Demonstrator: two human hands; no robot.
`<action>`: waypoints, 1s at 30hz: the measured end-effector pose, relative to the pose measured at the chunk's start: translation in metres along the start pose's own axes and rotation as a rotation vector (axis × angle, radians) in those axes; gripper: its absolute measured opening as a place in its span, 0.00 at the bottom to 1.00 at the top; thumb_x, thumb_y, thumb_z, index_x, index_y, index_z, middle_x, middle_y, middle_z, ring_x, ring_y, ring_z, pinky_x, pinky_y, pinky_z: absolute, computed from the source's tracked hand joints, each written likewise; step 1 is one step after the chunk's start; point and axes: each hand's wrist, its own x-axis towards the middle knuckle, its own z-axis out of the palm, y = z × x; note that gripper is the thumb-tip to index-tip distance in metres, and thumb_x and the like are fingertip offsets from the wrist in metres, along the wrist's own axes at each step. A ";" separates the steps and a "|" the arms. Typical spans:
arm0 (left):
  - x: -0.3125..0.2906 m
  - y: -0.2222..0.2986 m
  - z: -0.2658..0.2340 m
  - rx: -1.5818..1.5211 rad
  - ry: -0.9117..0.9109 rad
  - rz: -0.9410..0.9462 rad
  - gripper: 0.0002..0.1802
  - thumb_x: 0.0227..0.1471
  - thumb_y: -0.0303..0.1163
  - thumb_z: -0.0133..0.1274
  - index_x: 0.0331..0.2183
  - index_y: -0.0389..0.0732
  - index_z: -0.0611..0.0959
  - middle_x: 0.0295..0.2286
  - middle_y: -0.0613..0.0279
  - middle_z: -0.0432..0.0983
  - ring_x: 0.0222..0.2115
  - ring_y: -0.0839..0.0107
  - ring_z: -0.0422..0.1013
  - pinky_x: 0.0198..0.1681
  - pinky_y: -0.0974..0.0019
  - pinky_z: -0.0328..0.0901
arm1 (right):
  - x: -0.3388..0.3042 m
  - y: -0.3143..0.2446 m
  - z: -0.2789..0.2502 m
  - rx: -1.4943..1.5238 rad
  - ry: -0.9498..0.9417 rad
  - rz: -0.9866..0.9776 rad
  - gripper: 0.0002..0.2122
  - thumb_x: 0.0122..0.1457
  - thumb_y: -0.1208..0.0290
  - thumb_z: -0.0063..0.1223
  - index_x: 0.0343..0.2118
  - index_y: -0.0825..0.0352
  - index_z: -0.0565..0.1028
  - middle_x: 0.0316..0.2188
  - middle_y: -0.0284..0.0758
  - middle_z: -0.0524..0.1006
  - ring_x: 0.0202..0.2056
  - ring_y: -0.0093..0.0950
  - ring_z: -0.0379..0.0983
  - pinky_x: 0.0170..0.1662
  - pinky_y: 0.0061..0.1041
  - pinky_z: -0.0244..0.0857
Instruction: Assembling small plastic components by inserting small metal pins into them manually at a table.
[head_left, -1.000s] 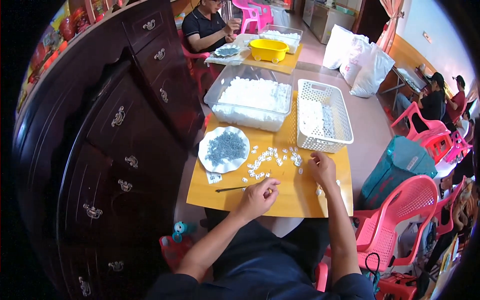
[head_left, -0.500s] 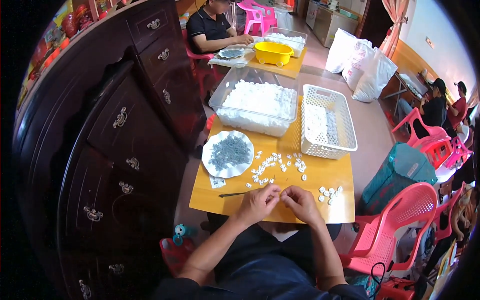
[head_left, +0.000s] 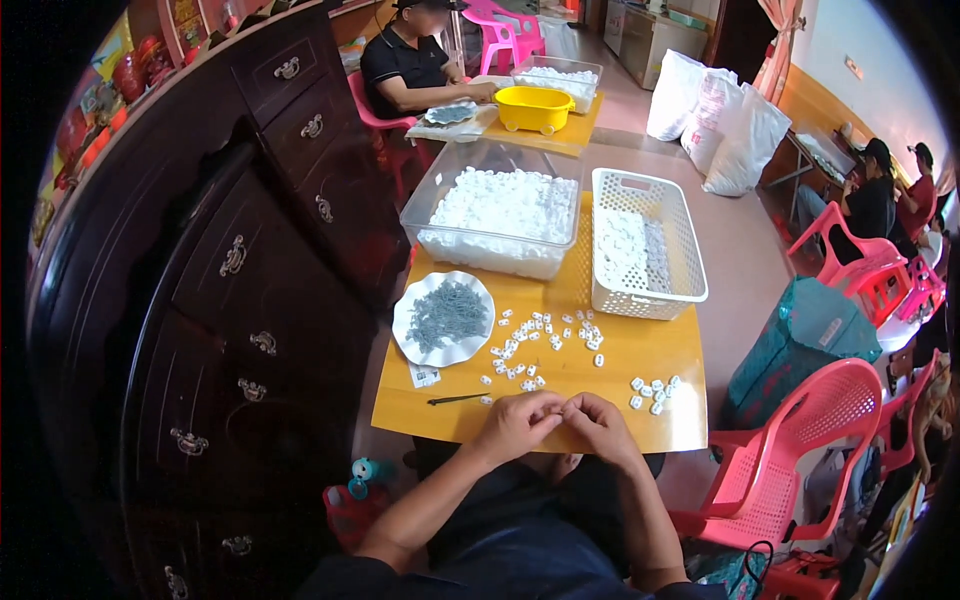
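My left hand [head_left: 518,424] and my right hand [head_left: 602,428] meet over the front edge of the table, fingertips pinched close together. Whatever lies between the fingers is too small to make out. Just left of them rests a thin dark stick-like tool [head_left: 457,399]. Beyond my hands, small white plastic pieces with dark holes [head_left: 556,341] are scattered on the wood. A separate group of such pieces [head_left: 647,391] sits to the right. On the left a white scalloped plate [head_left: 404,335] carries a heap of small grey parts [head_left: 446,313].
A clear bin [head_left: 417,222] full of white pieces and a white perforated basket [head_left: 690,255] stand at the table's far side. Further back, a person [head_left: 405,65] works beside a yellow tub [head_left: 535,108]. Dark drawers [head_left: 215,330] flank the left, a pink chair [head_left: 800,420] the right.
The view has shifted slightly, so the table's things appear a little further left. My hands stay together, with the fingertips pinched closer.
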 end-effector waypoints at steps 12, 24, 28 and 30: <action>0.001 -0.004 0.006 0.101 0.072 -0.043 0.05 0.55 0.27 0.61 0.33 0.36 0.84 0.25 0.60 0.80 0.24 0.76 0.75 0.28 0.68 0.69 | -0.005 0.007 0.011 0.249 0.203 0.118 0.09 0.67 0.64 0.58 0.33 0.63 0.76 0.24 0.24 0.74 0.25 0.13 0.67 0.28 0.15 0.58; 0.004 -0.013 0.017 0.000 0.069 -0.017 0.03 0.56 0.22 0.59 0.34 0.33 0.83 0.24 0.64 0.81 0.23 0.82 0.74 0.25 0.74 0.67 | -0.003 0.019 0.007 0.426 0.195 0.066 0.06 0.69 0.71 0.54 0.42 0.69 0.75 0.34 0.30 0.81 0.31 0.14 0.73 0.36 0.14 0.67; 0.007 -0.005 0.018 -0.024 0.052 -0.068 0.03 0.57 0.22 0.58 0.34 0.33 0.83 0.25 0.63 0.81 0.24 0.82 0.74 0.26 0.75 0.68 | -0.006 0.018 0.004 0.414 0.199 0.075 0.05 0.68 0.72 0.54 0.42 0.68 0.76 0.32 0.29 0.80 0.31 0.14 0.74 0.37 0.14 0.70; 0.008 -0.005 0.019 -0.017 0.042 -0.077 0.03 0.57 0.22 0.58 0.34 0.32 0.83 0.25 0.63 0.81 0.24 0.82 0.74 0.26 0.75 0.68 | -0.006 0.017 0.004 0.411 0.209 0.074 0.05 0.68 0.72 0.54 0.42 0.68 0.76 0.32 0.28 0.80 0.31 0.14 0.74 0.36 0.14 0.70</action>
